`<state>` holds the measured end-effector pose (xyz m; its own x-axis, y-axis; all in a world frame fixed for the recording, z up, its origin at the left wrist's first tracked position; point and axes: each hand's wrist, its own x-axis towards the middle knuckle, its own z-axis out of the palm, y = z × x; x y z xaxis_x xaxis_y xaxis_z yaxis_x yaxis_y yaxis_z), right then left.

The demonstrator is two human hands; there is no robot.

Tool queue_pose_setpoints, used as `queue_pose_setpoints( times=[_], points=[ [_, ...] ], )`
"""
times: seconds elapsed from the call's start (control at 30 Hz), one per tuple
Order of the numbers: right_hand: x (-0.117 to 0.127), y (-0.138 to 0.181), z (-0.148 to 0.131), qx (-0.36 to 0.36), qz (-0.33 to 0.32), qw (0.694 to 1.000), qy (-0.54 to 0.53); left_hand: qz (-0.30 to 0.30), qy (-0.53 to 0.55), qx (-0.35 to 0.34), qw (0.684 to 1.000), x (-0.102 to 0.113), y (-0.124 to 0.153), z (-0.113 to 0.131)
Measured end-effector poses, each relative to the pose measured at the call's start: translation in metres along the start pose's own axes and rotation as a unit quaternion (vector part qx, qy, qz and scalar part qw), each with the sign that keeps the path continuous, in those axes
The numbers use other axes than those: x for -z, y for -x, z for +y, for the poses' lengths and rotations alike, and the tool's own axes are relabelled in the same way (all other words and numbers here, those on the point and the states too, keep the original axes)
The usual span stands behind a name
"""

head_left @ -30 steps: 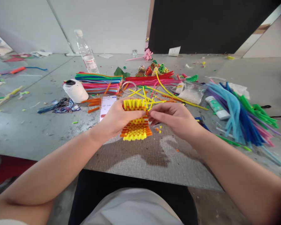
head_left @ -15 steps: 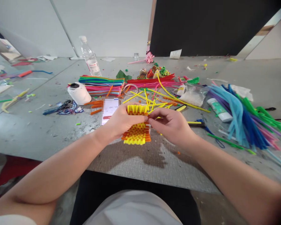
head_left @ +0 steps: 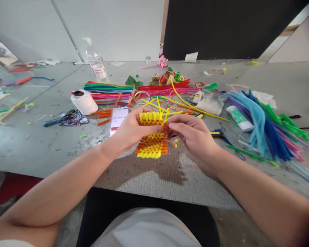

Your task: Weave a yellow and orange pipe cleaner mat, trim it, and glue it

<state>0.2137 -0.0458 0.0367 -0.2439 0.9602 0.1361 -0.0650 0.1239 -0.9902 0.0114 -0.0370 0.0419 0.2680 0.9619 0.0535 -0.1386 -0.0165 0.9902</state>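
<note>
My left hand (head_left: 132, 129) grips a woven piece of yellow and orange pipe cleaners (head_left: 151, 145), its thumb lying across the front. Short yellow ends stand up in a row along the top, and the lower part hangs in a checked weave above the table. At the right edge of the weave, my right hand (head_left: 189, 132) has thumb and forefinger pinched together at a pipe cleaner end, mostly hidden by the fingertips. Loose yellow pipe cleaners (head_left: 158, 103) lie just behind the piece.
A phone with a timer (head_left: 118, 116) lies left of the weave, near a white thread cone (head_left: 84, 103) and a plastic bottle (head_left: 95, 61). Bundled pipe cleaners (head_left: 108, 92) lie behind. Blue pipe cleaners (head_left: 267, 130), a tube (head_left: 239, 118) and a cutter (head_left: 216, 134) are rightward.
My right hand has shifted slightly right, its fingertips a little farther from the left thumb. The weave stays in my left hand, and the whole view has shifted a little.
</note>
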Motion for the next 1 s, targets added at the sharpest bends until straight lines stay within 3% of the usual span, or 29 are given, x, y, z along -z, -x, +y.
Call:
queue_pose_setpoints(
  times=[0.1,0.3,0.57,0.67,0.8,1.0],
  points=[
    [0.004,-0.003,0.0,-0.035,-0.034,0.997,-0.067,0.013,-0.047,-0.03,0.998,0.001,0.0,0.001],
    [0.006,-0.005,0.0,-0.062,-0.035,0.994,-0.084,-0.041,-0.105,-0.057,0.992,0.003,0.001,0.004],
    [0.005,-0.004,-0.003,0.003,-0.043,0.998,0.035,-0.033,-0.141,-0.02,0.989,0.004,0.001,0.007],
    [0.003,-0.004,-0.003,0.025,-0.045,0.997,0.064,-0.04,-0.125,-0.009,0.991,0.004,0.0,0.007],
    [0.003,-0.004,0.0,0.003,-0.032,0.999,0.015,-0.045,-0.078,-0.01,0.996,0.004,0.0,0.005],
    [0.012,-0.004,0.0,-0.002,-0.075,0.997,0.035,-0.07,-0.076,-0.001,0.995,0.008,-0.001,0.003]
  ],
)
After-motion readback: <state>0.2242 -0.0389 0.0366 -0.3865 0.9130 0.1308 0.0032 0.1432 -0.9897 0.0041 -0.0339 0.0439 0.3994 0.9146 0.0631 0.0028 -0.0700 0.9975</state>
